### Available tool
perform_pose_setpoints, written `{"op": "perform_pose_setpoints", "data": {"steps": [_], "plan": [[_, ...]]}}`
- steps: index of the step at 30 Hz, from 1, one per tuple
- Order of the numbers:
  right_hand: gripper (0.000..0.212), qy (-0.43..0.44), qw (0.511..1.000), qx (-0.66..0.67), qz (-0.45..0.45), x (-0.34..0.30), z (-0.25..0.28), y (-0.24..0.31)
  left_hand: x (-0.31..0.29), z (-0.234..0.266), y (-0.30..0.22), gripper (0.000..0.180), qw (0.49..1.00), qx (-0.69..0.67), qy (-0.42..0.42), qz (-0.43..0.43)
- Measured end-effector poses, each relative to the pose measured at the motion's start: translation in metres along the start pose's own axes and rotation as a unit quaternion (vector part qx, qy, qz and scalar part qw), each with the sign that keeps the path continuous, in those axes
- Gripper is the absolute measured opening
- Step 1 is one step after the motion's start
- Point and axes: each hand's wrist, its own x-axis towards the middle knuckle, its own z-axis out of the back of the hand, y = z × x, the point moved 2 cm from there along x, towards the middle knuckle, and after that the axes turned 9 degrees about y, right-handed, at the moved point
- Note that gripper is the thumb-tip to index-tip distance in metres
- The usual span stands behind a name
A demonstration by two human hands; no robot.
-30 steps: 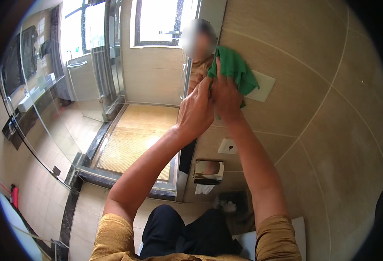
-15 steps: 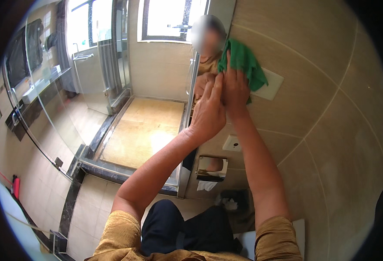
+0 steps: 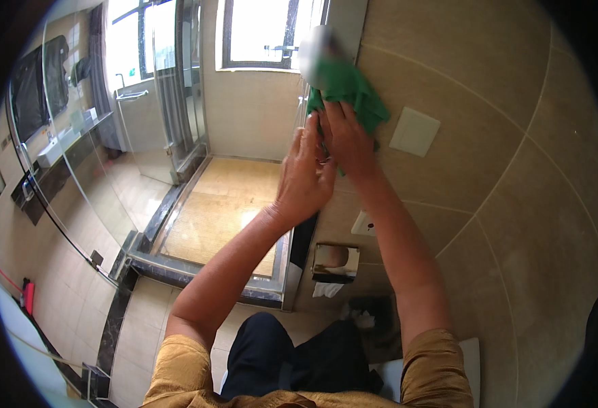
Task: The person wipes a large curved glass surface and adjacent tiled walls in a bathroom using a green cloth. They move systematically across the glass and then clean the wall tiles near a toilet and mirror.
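My right hand (image 3: 350, 146) presses a bunched green cloth (image 3: 346, 92) against the upright reflective panel beside the tiled wall. The cloth fans out beyond my fingertips. My left hand (image 3: 305, 175) is beside it, fingers stretched upward near the panel's edge and the cloth's lower left corner. Whether those fingertips touch the cloth or only the panel I cannot tell. A white square wall plate (image 3: 414, 131) lies just right of the cloth.
Below my hands, a shiny paper holder (image 3: 336, 262) and a small wall socket (image 3: 363, 224) are on the wall. A dark bin (image 3: 373, 316) stands beneath. At left are a glass partition (image 3: 74, 136), a shower floor with a yellowish mat (image 3: 224, 204) and a dark stone curb (image 3: 176, 270).
My right hand and the green cloth have moved left, off the white wall plate and onto the reflective panel. My left hand has shifted slightly left and down.
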Motion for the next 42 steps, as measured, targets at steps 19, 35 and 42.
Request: {"op": "perform_pose_setpoints", "data": {"steps": [19,35,42], "plan": [[0.055,-0.036,0.985,-0.162,0.037,0.066,0.032,-0.052,0.09,-0.005,-0.023,0.068,0.976,0.135,-0.097,-0.141],[0.062,-0.037,0.968,-0.13,-0.21,0.004,0.101,-0.162,0.13,-0.107,-0.073,0.07,0.941,0.27,0.013,-0.205],[0.064,-0.001,0.95,-0.162,-0.266,-0.042,0.142,-0.207,0.127,-0.172,-0.095,0.062,0.905,0.322,0.065,-0.27]]}}
